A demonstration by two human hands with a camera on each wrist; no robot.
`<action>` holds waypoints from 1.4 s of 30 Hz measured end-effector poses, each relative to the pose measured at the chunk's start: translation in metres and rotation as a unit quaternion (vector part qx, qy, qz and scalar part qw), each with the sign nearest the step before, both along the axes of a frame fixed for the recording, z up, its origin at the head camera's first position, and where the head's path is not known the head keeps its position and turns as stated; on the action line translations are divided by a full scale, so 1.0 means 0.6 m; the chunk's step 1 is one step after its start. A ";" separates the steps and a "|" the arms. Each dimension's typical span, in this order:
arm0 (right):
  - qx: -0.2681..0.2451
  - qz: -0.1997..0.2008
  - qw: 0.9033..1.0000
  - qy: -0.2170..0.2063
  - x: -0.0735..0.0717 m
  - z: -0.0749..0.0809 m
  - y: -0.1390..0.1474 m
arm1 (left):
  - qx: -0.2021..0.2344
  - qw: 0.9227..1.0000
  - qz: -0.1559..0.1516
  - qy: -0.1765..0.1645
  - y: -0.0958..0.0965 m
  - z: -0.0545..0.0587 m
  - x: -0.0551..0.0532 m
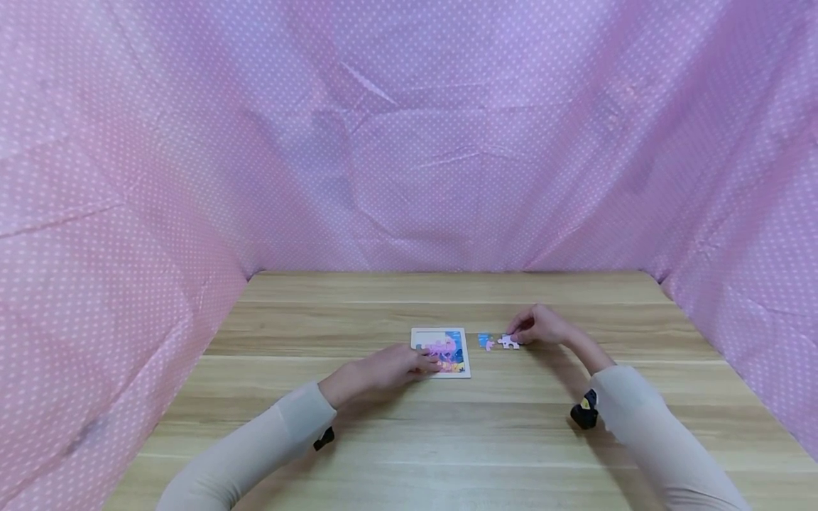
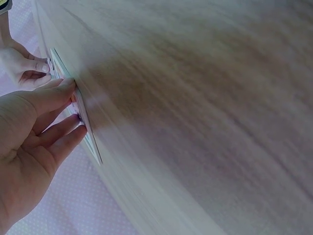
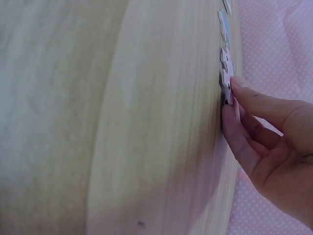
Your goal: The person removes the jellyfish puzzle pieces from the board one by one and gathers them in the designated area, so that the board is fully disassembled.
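A small jigsaw puzzle in a pale square frame (image 1: 469, 362) lies on the table, with a pink and blue picture partly filled in. My left hand (image 1: 397, 363) reaches over its left side and covers part of the picture. In the left wrist view, the extended fingers (image 2: 68, 139) touch the puzzle's face and near edge. To the right of the frame, my right hand (image 1: 542, 326) pinches a pinkish-white puzzle piece (image 1: 509, 342) between thumb and fingers at its right end. That piece (image 3: 226, 68) is close over the tabletop in the right wrist view.
A blue and pink puzzle piece (image 1: 486, 341) lies between the frame and the pinched piece. The wood-grain table (image 1: 447, 433) runs back to a pink polka-dot cloth (image 1: 409, 177), which also hangs at both sides. A black device (image 1: 584, 411) sits at the right wrist.
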State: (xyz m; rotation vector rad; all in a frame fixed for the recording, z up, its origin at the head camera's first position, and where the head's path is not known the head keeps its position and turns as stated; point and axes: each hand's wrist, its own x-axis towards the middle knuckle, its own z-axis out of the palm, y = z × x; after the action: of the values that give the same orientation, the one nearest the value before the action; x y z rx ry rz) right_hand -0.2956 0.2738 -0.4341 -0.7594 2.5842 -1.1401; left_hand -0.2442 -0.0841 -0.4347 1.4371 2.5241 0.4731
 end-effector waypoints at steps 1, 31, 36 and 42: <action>0.001 0.001 1.000 0.003 0.000 0.001 0.000 | 0.002 1.000 -0.001 -0.001 0.000 0.000 0.000; 0.038 -0.038 0.998 0.019 -0.012 0.002 -0.030 | 0.002 1.000 0.001 -0.003 -0.001 -0.007 0.003; 0.027 -0.033 0.999 0.014 -0.016 0.004 -0.053 | 0.008 1.000 0.002 0.001 -0.002 -0.007 0.002; 0.009 -0.010 1.000 -0.010 -0.016 0.013 -0.085 | 0.014 1.000 0.003 -0.005 -0.004 -0.005 0.003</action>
State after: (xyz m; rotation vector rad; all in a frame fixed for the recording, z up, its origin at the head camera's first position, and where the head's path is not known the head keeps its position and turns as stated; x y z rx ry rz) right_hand -0.3055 0.2231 -0.4265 -0.7149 2.5880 -1.1216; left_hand -0.2423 -0.0865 -0.4379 1.4324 2.5253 0.5167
